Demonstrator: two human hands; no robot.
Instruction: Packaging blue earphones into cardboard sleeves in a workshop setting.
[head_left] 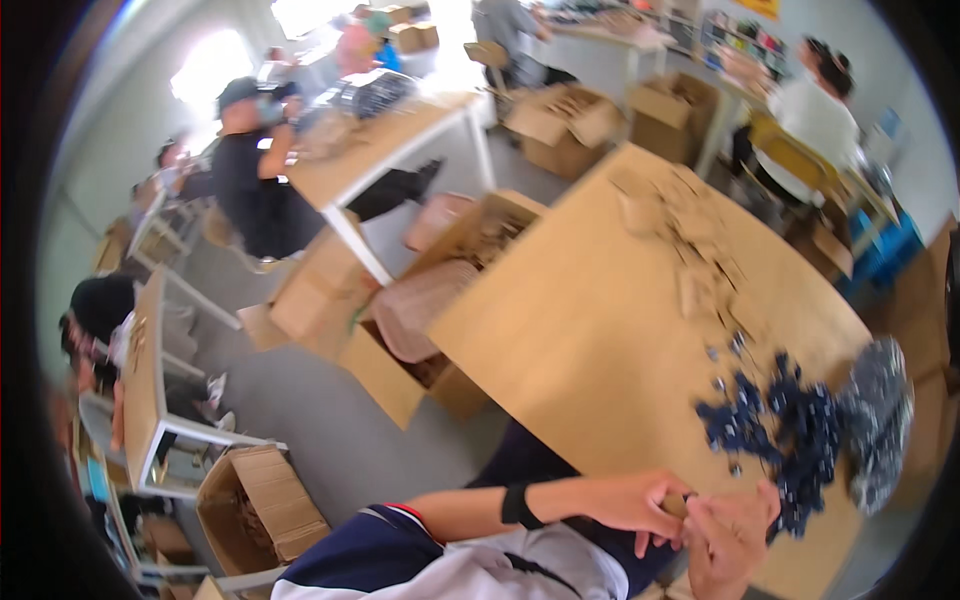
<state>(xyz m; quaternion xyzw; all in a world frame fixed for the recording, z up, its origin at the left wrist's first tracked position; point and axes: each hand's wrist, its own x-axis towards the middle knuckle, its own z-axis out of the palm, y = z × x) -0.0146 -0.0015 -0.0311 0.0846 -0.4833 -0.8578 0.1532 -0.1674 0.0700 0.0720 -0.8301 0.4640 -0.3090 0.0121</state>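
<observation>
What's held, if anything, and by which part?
A small brown cardboard-like piece, in the left hand, with the right hand close beside it; blur hides which part is gripped.

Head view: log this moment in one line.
left hand: holding small brown piece | right hand: beside it, contact unclear | table: dark pile, flat pieces

Before you a wood-toned worktop (560, 340) juts out cornerwise over a smooth grey floor (290, 400). Past it you have another wood-topped table (420, 125) on white legs, and a narrower one (150, 350) along your left. Pale walls (90, 190) curve round you, and strong white light glares through a window (213, 70) at the upper left. To your upper right stand filled shelves (750, 45), a yellow poster (760, 7) above them and a yellow-backed chair (797, 152) nearer you.
</observation>
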